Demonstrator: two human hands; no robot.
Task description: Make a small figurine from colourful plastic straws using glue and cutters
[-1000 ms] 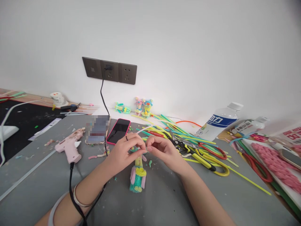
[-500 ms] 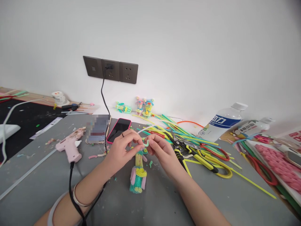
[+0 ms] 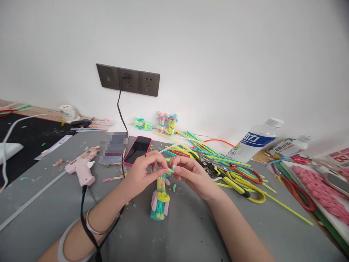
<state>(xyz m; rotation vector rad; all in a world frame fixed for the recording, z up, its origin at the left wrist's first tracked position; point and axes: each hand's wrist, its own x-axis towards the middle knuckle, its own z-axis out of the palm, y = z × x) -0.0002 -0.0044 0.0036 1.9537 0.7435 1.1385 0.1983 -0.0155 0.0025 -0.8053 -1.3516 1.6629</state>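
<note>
- Above the gray bench, the person's left hand and right hand met fingertip to fingertip, with a small green fuzzy piece between them.
- The left hand was narrowed to a pinch, thumb and forefinger on the piece's left end.
- The right hand pinched the other end, its thumb uppermost and the remaining fingers curled in.
- Just below the hands, a fuzzy figure in teal, yellow and pink lay on the bench, base toward the person; the hands partly hid its far end.
- A green scrap lay just right of the figure.
- Left of the hands rested a pink glue gun, its black cord running across the left forearm.
- A pink-edged phone lay beyond the left hand.
- Past the right hand, yellow-handled cutters rested among loose yellow and green stems.
- Against the wall stood two small figures, with a green one lying to their left.
</note>
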